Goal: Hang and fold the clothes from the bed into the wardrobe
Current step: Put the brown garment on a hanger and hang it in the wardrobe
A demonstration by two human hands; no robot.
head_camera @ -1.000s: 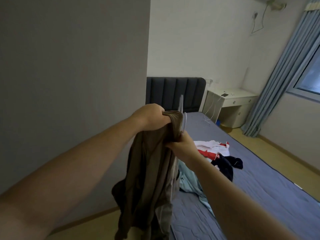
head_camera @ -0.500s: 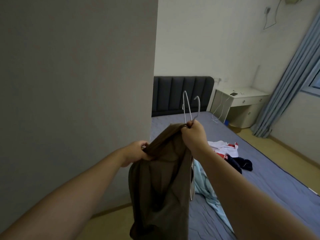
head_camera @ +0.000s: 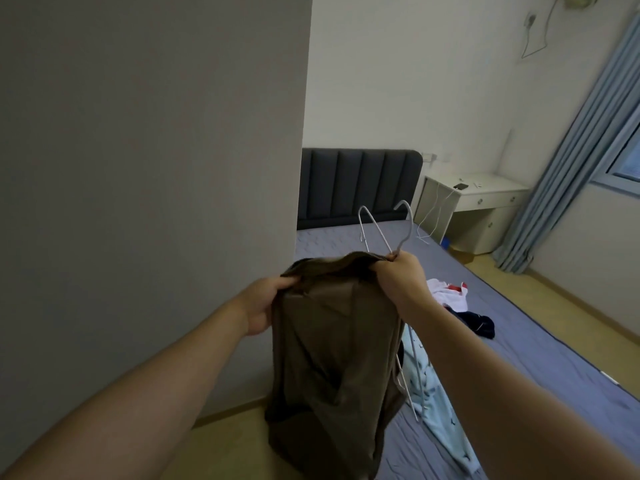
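The brown garment (head_camera: 332, 358) is held up beside the bed (head_camera: 519, 358) and hangs straight down. Its top edge is gripped by the left hand (head_camera: 266, 303) and the right hand (head_camera: 403, 282), held apart. The wire hangers (head_camera: 384, 230) are pinched in the right hand too.

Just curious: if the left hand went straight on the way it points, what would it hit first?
The left hand grips the brown garment, so that comes first; behind it probably the right hand with the hangers, though depth is unclear.
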